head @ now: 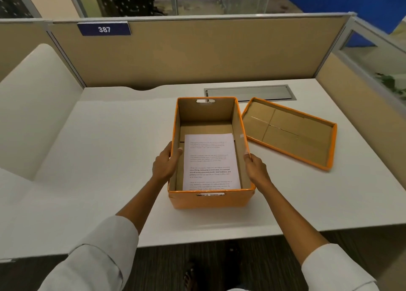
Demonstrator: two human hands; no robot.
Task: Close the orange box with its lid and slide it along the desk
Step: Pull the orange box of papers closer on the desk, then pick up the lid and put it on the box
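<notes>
An open orange box (209,201) stands in the middle of the white desk (98,159), with printed sheets of paper (211,161) lying flat inside it. My left hand (165,162) grips the box's left wall, thumb over the rim. On the opposite wall, my right hand (256,168) holds the rim the same way. The orange lid (290,130) lies upside down on the desk to the right of the box, its brown inside facing up, apart from both hands.
A metal cable hatch (249,92) is set into the desk behind the box. Beige partition walls (197,51) close off the back and right side. A white curved panel (37,106) rises at the left. The desk's front edge runs near my forearms.
</notes>
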